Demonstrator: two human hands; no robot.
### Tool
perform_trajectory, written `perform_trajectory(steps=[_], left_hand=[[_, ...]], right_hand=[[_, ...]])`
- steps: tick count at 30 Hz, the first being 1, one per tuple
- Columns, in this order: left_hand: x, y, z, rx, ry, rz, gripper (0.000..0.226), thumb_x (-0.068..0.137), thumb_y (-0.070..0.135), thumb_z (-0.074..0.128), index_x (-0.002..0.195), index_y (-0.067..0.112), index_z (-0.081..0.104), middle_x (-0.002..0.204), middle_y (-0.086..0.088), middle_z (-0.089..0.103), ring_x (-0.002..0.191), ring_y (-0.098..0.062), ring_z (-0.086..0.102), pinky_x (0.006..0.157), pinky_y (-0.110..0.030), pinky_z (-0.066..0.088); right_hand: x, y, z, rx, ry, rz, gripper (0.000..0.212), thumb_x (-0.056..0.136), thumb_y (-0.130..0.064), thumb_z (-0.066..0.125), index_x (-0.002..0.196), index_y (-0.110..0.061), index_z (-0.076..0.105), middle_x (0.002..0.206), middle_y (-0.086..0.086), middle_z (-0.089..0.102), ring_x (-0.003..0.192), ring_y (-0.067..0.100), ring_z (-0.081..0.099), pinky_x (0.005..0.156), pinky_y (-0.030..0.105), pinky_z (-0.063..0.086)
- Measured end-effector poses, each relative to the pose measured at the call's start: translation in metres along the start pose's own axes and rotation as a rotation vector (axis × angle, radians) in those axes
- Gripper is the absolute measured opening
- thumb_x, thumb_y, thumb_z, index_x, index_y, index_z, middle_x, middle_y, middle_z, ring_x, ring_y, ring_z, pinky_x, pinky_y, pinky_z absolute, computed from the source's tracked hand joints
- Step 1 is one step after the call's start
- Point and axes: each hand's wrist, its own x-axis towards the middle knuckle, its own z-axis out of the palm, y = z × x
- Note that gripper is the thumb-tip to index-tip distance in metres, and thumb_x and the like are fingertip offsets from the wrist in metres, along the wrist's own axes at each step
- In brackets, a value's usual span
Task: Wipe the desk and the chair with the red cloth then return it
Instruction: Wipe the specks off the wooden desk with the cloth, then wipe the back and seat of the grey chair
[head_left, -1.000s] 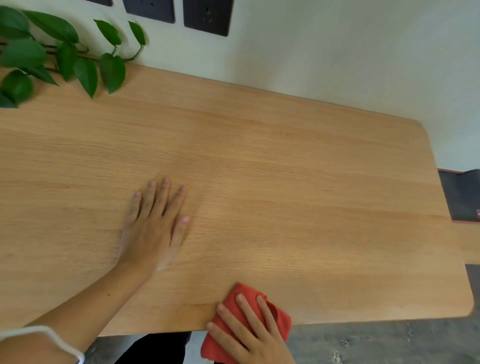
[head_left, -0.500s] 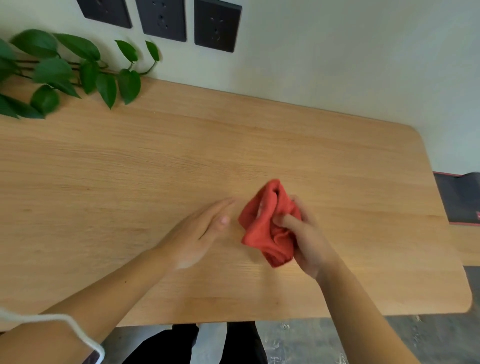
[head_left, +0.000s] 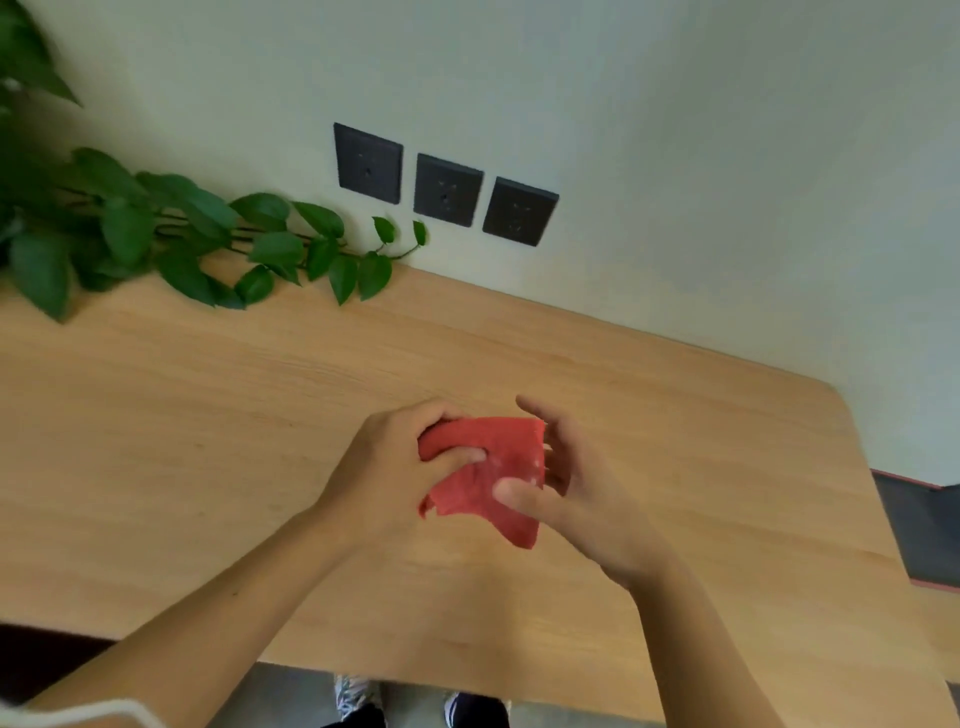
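The red cloth (head_left: 491, 470) is held above the middle of the light wooden desk (head_left: 208, 441), partly spread out between both hands. My left hand (head_left: 387, 478) grips its left, bunched end, thumb on top. My right hand (head_left: 576, 488) pinches its right side between thumb and fingers, and a corner hangs down below. The chair is not in sight.
A leafy green plant (head_left: 130, 234) trails over the desk's far left. Three dark wall sockets (head_left: 444, 189) sit on the pale wall behind. A dark object with a red edge (head_left: 919, 530) lies beyond the desk's right end. My shoes (head_left: 358, 699) show below the front edge.
The cloth came off the desk's front edge in my right hand to mid-desk. My left hand left the desk top and took hold of the cloth too. The view tilted up.
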Motion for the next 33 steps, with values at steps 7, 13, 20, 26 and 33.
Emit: perform_trajectory(steps=[7,13,20,26,33], left_hand=[[-0.04,0.017,-0.059,0.31,-0.052,0.221,0.029,0.083,0.029,0.075,0.109,0.037,0.063,0.093,0.035,0.051,0.091,0.013,0.051,0.078,-0.006,0.04],[-0.092,0.019,-0.091,0.115,0.246,0.035,0.026,0.083,0.043,0.072,0.106,0.032,0.066,0.098,0.023,0.065,0.095,0.004,0.062,0.08,-0.008,0.046],[-0.167,0.048,-0.106,0.065,0.48,-0.206,0.006,0.1,0.035,0.055,0.104,0.033,0.059,0.091,0.017,0.069,0.086,0.0,0.067,0.072,-0.012,0.05],[-0.246,0.089,-0.104,0.57,0.585,-0.144,0.031,0.104,0.036,0.043,0.12,0.022,0.065,0.106,0.007,0.068,0.096,-0.009,0.064,0.082,-0.026,0.053],[-0.372,0.101,-0.102,0.622,0.923,-0.394,0.03,0.101,0.051,0.042,0.115,0.033,0.061,0.105,0.019,0.067,0.092,0.001,0.06,0.08,-0.004,0.043]], right_hand=[[0.006,-0.048,0.039,-0.48,-0.149,-0.209,0.05,0.082,-0.062,0.068,0.125,-0.039,0.059,0.112,-0.02,0.068,0.107,-0.001,0.063,0.088,0.018,0.05],[0.01,-0.065,0.073,-0.594,-0.176,-0.49,0.011,0.099,-0.046,0.053,0.088,-0.046,0.058,0.075,-0.021,0.061,0.069,0.008,0.06,0.06,0.018,0.041],[0.0,-0.082,0.122,-0.522,-0.328,-0.638,0.008,0.096,-0.042,0.057,0.092,-0.036,0.06,0.084,-0.018,0.065,0.075,0.006,0.065,0.057,0.01,0.043],[-0.036,-0.092,0.186,-0.505,-0.604,-0.705,0.028,0.079,-0.054,0.061,0.103,-0.04,0.058,0.092,-0.021,0.069,0.084,-0.002,0.064,0.067,0.012,0.049],[-0.092,-0.098,0.279,-0.472,-0.998,-0.698,0.014,0.086,-0.042,0.064,0.099,-0.049,0.062,0.092,-0.016,0.074,0.081,0.005,0.069,0.072,0.028,0.056]])
